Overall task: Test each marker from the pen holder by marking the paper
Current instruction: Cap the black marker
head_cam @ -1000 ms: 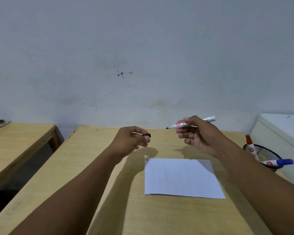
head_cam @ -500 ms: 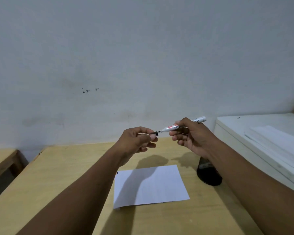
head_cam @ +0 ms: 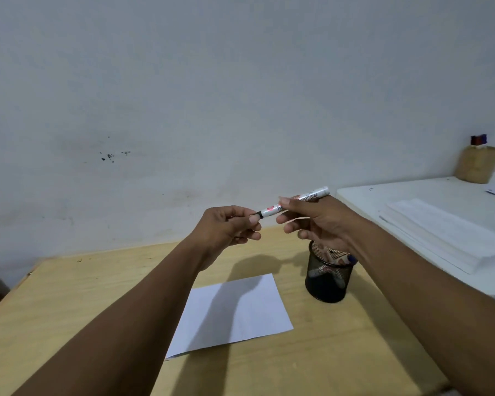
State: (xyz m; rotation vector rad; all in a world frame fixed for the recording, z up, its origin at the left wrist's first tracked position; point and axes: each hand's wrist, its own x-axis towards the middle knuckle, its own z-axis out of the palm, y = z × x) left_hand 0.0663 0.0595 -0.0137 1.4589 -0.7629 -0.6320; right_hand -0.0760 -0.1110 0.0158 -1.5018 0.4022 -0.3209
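Note:
My right hand (head_cam: 315, 221) holds a white marker (head_cam: 295, 201) level in the air above the desk, its tip pointing left. My left hand (head_cam: 226, 227) pinches the marker's black cap (head_cam: 258, 215), which sits over the tip end. A white sheet of paper (head_cam: 232, 312) lies on the wooden table (head_cam: 69, 295) below both hands. To the right of the sheet stands a black mesh pen holder (head_cam: 327, 278) with a few markers in it, partly hidden by my right wrist.
A white cabinet top (head_cam: 383, 201) with a stack of white sheets (head_cam: 446, 232) sits to the right of the table. At its far corner stands a brown holder (head_cam: 477, 164). A grey wall runs behind the table.
My left hand brought the black cap to the marker's tip and the two hands closed together. The view swung right, bringing the pen holder and cabinet into sight.

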